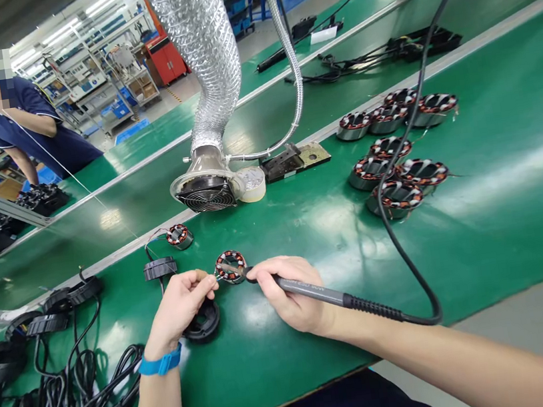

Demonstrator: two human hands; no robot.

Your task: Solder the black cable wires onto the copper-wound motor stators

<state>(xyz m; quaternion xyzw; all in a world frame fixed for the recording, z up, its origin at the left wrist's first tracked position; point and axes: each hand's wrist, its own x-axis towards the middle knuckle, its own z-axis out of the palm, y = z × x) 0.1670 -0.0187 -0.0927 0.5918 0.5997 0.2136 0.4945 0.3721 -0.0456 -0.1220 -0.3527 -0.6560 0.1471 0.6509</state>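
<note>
My right hand (288, 293) grips a soldering iron (314, 290) like a pen, its tip resting on a small wound stator (230, 266) on the green bench. My left hand (179, 305) is closed in a pinch at the stator's left edge, holding something thin that I cannot make out. Under the left hand lies a black ring housing (203, 322). The iron's black cable (407, 211) loops away to the right and up.
A fume extractor (204, 187) on a foil duct hangs just behind. Several wound stators (392, 166) lie at the right. Black rings with cables (50, 389) pile at the left. Another stator (178, 236) and ring (160, 268) lie nearby. A person in blue (28, 123) stands across the conveyor.
</note>
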